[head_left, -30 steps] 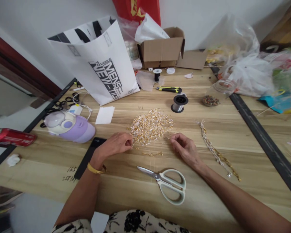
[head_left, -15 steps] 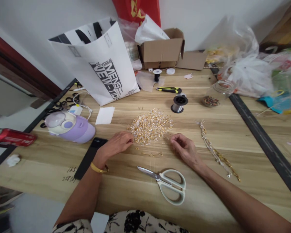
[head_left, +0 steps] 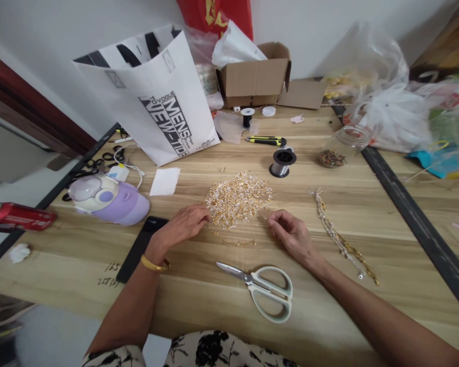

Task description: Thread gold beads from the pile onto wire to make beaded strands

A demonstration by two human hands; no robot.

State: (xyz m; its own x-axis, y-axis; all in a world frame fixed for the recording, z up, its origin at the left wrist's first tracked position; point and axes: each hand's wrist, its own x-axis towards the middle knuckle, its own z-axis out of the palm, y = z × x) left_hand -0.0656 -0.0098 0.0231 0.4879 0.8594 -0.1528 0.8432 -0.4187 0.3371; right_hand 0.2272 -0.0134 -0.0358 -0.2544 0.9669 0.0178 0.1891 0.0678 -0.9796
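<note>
Gold-and-clear bead pile point(head_left: 239, 199) lies loose at the middle of the wooden tabletop point(head_left: 199, 306). With that heap as the dial's centre, the left hand point(head_left: 186, 223) is at 8 o'clock, fingers curled and fingertips at the heap's edge; I cannot tell whether they have hold of a bead. The right hand point(head_left: 289, 232) is at 4 o'clock, thumb and index finger drawn nearly together beside fine strands; whether these are gripped I cannot tell. A short gold chain point(head_left: 239, 243) lies just off the heap at 6 o'clock, and farther that way are scissors point(head_left: 258, 288) with pale handles. At 4 o'clock, beyond the right hand, lie silver and gold chains point(head_left: 338, 239); at 1 to 2 o'clock stands a wire spool point(head_left: 282, 164).
</note>
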